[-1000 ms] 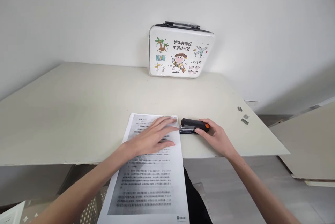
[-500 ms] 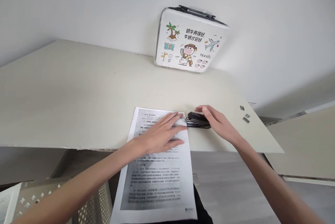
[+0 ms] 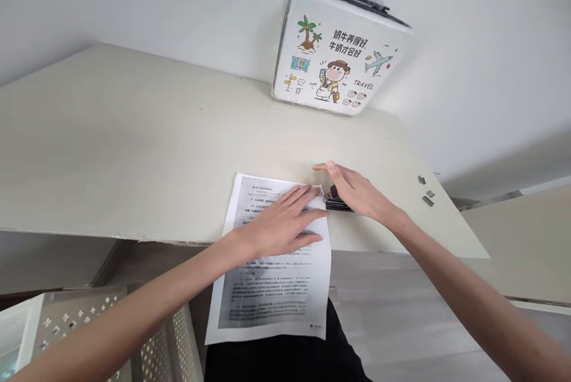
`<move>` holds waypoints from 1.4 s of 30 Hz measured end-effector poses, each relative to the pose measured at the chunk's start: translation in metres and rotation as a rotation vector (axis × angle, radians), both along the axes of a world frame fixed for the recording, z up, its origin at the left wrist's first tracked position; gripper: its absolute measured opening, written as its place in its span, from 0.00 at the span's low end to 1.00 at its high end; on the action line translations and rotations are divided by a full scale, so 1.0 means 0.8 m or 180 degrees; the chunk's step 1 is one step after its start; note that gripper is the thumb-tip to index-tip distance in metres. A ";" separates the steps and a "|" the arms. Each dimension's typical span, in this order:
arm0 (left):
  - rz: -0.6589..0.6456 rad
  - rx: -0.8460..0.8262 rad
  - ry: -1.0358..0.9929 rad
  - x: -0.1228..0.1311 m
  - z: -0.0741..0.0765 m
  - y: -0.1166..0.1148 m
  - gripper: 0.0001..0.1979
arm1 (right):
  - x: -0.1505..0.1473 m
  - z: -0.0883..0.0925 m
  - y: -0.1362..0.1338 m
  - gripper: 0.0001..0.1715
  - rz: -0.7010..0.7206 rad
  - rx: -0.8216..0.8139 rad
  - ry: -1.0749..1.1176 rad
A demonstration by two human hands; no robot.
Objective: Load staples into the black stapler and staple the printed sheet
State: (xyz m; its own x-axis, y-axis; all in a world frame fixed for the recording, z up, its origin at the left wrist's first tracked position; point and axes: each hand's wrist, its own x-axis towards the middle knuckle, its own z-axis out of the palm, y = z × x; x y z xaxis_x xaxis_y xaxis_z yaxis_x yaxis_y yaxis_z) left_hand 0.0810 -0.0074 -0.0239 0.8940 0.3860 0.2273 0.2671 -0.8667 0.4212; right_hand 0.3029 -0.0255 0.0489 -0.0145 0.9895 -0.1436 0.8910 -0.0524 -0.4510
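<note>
My left hand (image 3: 281, 227) lies flat on a printed sheet of paper (image 3: 267, 304), its fingers stretched out toward the upper right corner. The sheet rests partly on the table, and its lower part hangs over the front edge above my lap. A black stapler (image 3: 338, 202) sits at that upper right corner, its front end meeting the paper's edge. Over the stapler lies my right hand (image 3: 357, 191), palm down on its top with the fingers stretched out beyond it. Most of the stapler is hidden under this hand.
A white case with cartoon prints (image 3: 339, 55) leans against the wall at the back of the table (image 3: 147, 144). Several small strips of staples (image 3: 428, 200) lie near the right edge. A perforated light-coloured basket (image 3: 156, 346) stands below at the lower left.
My right hand has come forward and left over the stapler, covering more of it. My left hand stays on the paper. The whole view has shifted slightly, and the sheet's lower edge now shows.
</note>
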 end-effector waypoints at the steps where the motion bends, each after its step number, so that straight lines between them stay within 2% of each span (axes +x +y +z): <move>1: 0.0001 0.0021 0.0017 0.000 0.000 0.000 0.25 | 0.000 -0.001 0.000 0.46 0.0032 0.0009 -0.0001; 12: 0.0004 -0.0056 -0.0120 0.002 0.001 0.000 0.24 | 0.001 -0.014 0.005 0.39 0.0242 0.0186 -0.0133; 32: -0.0047 -0.0006 -0.0104 0.004 0.002 -0.002 0.24 | -0.007 -0.015 0.005 0.40 0.0142 0.0191 -0.0255; 42: -0.0021 -0.0087 -0.0176 0.005 0.000 0.000 0.24 | -0.014 -0.022 0.008 0.36 0.0194 0.0283 -0.0659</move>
State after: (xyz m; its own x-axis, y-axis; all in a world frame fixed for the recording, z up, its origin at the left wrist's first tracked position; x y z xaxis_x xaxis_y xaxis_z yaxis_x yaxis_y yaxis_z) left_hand 0.0847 -0.0077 -0.0242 0.8830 0.3869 0.2658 0.2371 -0.8563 0.4587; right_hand 0.2913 -0.0193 0.0316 -0.0538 0.9966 -0.0621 0.9653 0.0360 -0.2586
